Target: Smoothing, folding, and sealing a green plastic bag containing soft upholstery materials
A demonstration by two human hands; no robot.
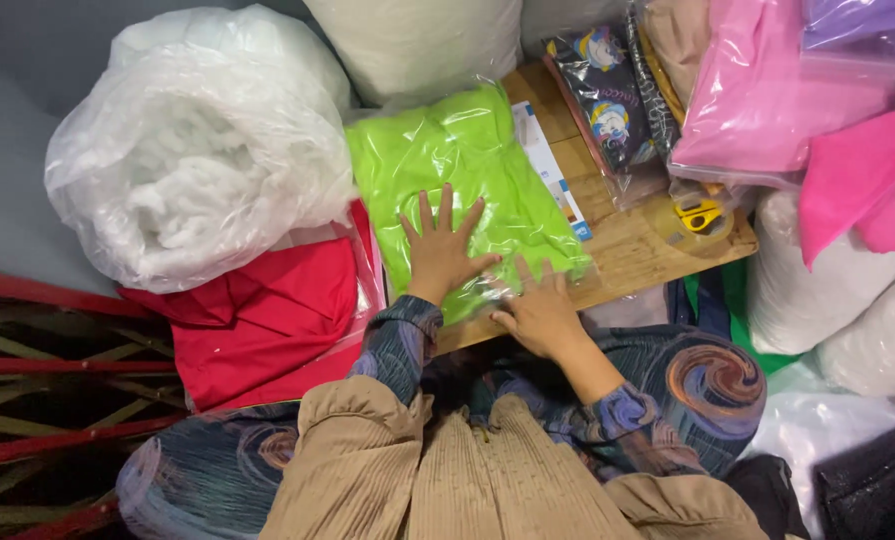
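Tan ribbed garment [467, 480] nearest the lens, swirl-print sleeves above it. Left hand [442, 250] flat, fingers spread wide, gripping nothing, pressing lime-green packet [457, 170]. Right hand [539, 312] flat on the packet's near corner, fingers loosely open, also holding nothing. Best done pressing evenly, palms flat, pushing air out toward the edges. Packet: glossy clear wrap, wrinkled, lying on wooden table [647, 250] between red fabric [267, 320] and dark printed packet [607, 100].

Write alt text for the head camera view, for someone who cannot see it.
Seen from above, a person's left hand and right hand press flat on a lime-green cloth in a clear plastic bag on a small wooden table. Around it lie a bag of white stuffing, red cloth, pink bagged cloth and yellow scissors.
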